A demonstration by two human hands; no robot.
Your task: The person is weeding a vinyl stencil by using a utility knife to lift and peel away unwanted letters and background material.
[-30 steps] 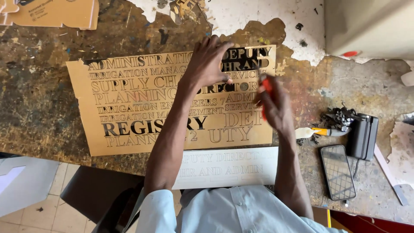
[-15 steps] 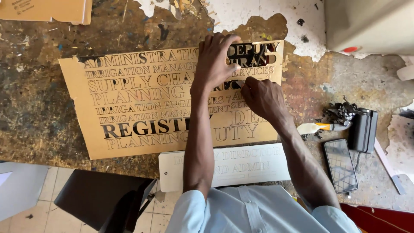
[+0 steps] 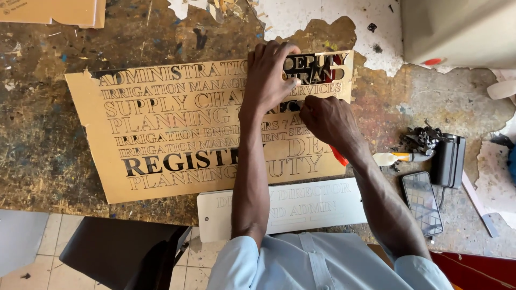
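A tan-gold sheet (image 3: 161, 134) with rows of outlined and cut-out letters lies on the worn workbench. My left hand (image 3: 269, 75) presses down on its upper right part, fingers spread over the dark letters. My right hand (image 3: 328, 121) sits just below and to the right, fingertips pinched at a dark letter row beside my left thumb. It holds a red-handled tool (image 3: 339, 157), whose handle sticks out below the wrist. The tool's tip is hidden by the fingers.
A white lettered plaque (image 3: 317, 207) lies at the bench's near edge. To the right are a phone (image 3: 423, 203), a black device (image 3: 449, 160), a heap of black scraps (image 3: 422, 138) and a pale-handled knife (image 3: 395, 158). A black chair (image 3: 123, 255) stands below.
My right hand has moved up and left to meet my left thumb, and the red tool has swung from above the hand to below the wrist. My left hand stays pressed on the sheet.
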